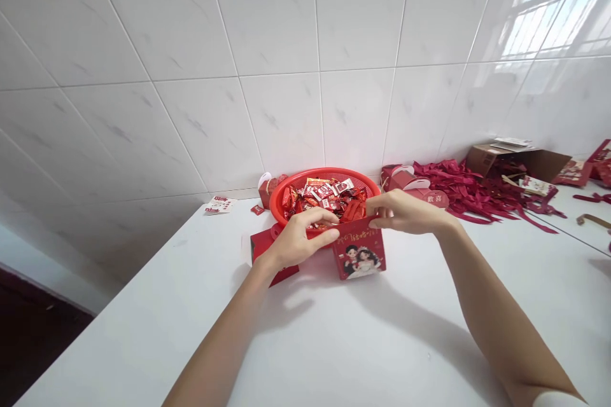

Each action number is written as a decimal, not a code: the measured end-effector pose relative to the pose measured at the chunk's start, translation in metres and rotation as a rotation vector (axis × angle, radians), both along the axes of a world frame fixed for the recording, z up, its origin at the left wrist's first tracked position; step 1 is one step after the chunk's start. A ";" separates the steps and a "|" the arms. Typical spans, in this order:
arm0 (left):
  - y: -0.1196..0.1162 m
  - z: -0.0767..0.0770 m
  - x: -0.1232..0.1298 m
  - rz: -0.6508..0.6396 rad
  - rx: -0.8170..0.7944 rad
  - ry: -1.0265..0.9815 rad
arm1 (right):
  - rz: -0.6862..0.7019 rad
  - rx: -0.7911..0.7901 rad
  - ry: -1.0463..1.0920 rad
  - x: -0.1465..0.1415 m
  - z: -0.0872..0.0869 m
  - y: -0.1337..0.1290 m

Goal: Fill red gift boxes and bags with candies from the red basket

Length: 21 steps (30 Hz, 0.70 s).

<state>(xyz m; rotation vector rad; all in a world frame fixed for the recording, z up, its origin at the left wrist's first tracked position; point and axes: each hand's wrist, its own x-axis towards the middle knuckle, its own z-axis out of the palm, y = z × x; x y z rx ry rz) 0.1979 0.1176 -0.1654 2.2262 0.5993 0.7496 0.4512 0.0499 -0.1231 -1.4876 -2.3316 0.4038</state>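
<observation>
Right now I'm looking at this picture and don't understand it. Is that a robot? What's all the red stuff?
There's no robot, just a person's bare left hand and right hand. The one picture comes from a camera worn on their head, looking forward and down. On the white table sits a red basket full of wrapped packets that look like sweets. Over to the right are dark red ribbons and a cardboard box. The right hand pinches the top edge of a red box with a cartoon couple on it. The left hand is by its other top corner; I can't tell whether it's holding on.
</observation>
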 end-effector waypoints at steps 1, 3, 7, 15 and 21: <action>0.001 -0.001 0.000 0.040 -0.032 -0.009 | -0.028 0.035 0.061 0.009 0.004 -0.004; 0.005 -0.004 0.000 0.096 -0.077 0.029 | -0.151 0.142 0.221 0.029 0.011 -0.013; 0.009 -0.010 0.001 0.086 -0.056 0.183 | -0.606 0.541 0.556 0.064 0.017 -0.031; 0.009 -0.010 0.001 0.072 -0.031 0.297 | -1.274 0.957 0.566 0.114 -0.004 -0.019; 0.009 -0.010 0.000 0.063 -0.027 0.288 | -1.474 0.671 0.497 0.149 -0.053 0.011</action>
